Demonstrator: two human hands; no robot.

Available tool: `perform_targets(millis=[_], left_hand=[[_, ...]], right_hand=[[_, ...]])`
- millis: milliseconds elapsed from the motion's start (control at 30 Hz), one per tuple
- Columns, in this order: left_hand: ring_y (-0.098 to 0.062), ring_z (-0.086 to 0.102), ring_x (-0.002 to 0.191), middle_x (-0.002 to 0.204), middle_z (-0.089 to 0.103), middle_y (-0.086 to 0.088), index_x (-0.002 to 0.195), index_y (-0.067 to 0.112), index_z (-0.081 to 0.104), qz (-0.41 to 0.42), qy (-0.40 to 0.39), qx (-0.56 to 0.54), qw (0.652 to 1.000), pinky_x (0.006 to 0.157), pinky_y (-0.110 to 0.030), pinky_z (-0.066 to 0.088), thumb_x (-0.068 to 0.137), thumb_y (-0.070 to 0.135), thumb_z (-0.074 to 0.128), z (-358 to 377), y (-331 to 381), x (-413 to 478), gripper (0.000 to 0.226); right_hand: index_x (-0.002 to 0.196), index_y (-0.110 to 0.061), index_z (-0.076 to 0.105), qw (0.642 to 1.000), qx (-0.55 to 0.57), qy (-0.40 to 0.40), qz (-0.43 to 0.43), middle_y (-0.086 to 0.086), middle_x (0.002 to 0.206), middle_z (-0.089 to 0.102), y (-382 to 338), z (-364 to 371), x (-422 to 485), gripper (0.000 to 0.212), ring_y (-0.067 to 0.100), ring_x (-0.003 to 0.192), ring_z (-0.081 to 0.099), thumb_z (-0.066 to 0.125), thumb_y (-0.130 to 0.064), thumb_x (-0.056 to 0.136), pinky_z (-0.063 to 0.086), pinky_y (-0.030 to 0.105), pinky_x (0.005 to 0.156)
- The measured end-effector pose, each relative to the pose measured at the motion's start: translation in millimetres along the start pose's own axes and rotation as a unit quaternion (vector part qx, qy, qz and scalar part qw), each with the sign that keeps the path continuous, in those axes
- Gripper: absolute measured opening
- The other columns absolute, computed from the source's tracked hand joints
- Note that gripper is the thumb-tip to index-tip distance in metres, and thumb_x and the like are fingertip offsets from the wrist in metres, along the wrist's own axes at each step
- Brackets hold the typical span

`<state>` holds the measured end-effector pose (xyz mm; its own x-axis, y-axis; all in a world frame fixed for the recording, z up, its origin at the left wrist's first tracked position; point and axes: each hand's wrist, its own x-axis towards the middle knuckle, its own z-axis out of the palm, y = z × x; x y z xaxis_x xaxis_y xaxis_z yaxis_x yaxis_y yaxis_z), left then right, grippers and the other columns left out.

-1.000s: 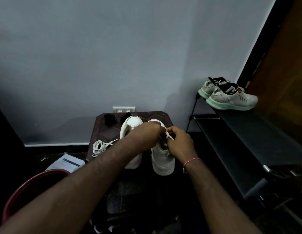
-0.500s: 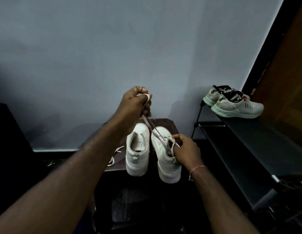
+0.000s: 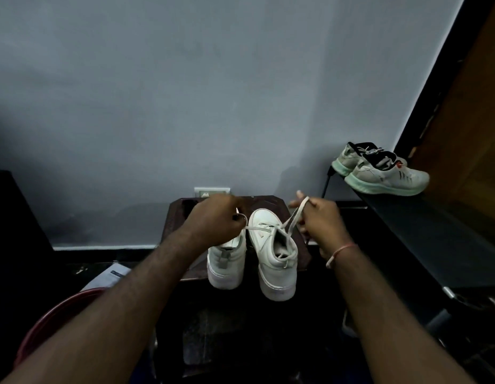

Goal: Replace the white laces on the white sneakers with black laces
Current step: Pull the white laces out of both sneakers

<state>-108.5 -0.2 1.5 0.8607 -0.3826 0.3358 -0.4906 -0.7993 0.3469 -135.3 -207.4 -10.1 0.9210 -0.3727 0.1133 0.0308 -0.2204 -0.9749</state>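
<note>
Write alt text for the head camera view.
The left hand and right hand pinch the ends of a white lace threaded through one of two white sneakers on a dark table. Other shoes sit on a rack.

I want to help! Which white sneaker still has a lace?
The right white sneaker: its white lace runs to the left hand and right hand. The left sneaker shows none.

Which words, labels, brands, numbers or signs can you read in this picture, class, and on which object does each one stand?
No text in this view can be read.
Booklet at lower left: a dark printed heading strip, too blurred to read.
Running shoes at right: a red mark and dark stripes, no legible brand.
White sneakers: no lettering visible.
Wall socket plate: no markings legible.
</note>
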Motion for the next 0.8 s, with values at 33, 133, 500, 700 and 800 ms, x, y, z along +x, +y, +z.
perform_targets(millis=[33, 133, 500, 700, 800], left_hand=[[-0.023, 0.064, 0.083, 0.083, 0.069, 0.001, 0.084, 0.024, 0.067, -0.012, 0.009, -0.016, 1.0, 0.071, -0.035, 0.052, 0.076, 0.027, 0.053, 0, -1, 1, 0.017], [-0.02, 0.062, 0.07, 0.065, 0.062, 0.005, 0.074, 0.02, 0.066, -0.054, 0.08, -0.083, 0.992, 0.062, -0.029, 0.047, 0.077, 0.024, 0.052, 1, -1, 7, 0.014], [-0.025, 0.06, 0.09, 0.092, 0.064, -0.004, 0.095, 0.014, 0.066, 0.002, 0.133, -0.066, 0.989, 0.08, -0.039, 0.049, 0.074, 0.033, 0.048, 28, 22, 4, 0.034], [-0.028, 0.059, 0.099, 0.102, 0.065, -0.012, 0.108, 0.007, 0.062, -0.063, 0.013, -0.085, 0.994, 0.08, -0.037, 0.047, 0.083, 0.028, 0.06, 62, 49, -4, 0.033], [-0.034, 0.059, 0.101, 0.107, 0.065, -0.016, 0.112, 0.006, 0.057, -0.103, -0.032, -0.045, 0.993, 0.078, -0.037, 0.044, 0.083, 0.026, 0.06, 76, 54, -4, 0.035]], right_hand=[[0.083, -0.011, 0.068, 0.997, 0.065, -0.003, 0.03, -0.002, 0.047, 0.052, -9, -4, 3, 0.032, 0.009, 0.038, 0.046, 0.051, -0.034, 0.099, 0.034, 0.016, 0.037], [0.085, -0.016, 0.062, 0.982, 0.183, 0.003, 0.045, 0.001, 0.062, 0.064, -33, -18, 18, 0.03, 0.012, 0.051, 0.062, 0.043, -0.033, 0.101, 0.043, 0.016, 0.045], [0.116, -0.005, 0.061, 0.996, -0.082, 0.041, 0.019, 0.003, 0.08, 0.061, -2, -33, 54, 0.038, 0.015, 0.068, 0.055, 0.043, 0.001, 0.083, 0.042, 0.023, 0.057], [0.099, -0.005, 0.068, 0.965, -0.254, -0.057, 0.011, 0.013, 0.091, 0.07, 24, -17, 22, 0.02, 0.025, 0.081, 0.065, 0.056, -0.002, 0.084, 0.053, 0.023, 0.068], [0.1, -0.008, 0.067, 0.968, -0.221, -0.12, -0.004, 0.008, 0.086, 0.069, 31, 0, 3, 0.02, 0.02, 0.075, 0.064, 0.065, -0.005, 0.08, 0.052, 0.027, 0.068]])
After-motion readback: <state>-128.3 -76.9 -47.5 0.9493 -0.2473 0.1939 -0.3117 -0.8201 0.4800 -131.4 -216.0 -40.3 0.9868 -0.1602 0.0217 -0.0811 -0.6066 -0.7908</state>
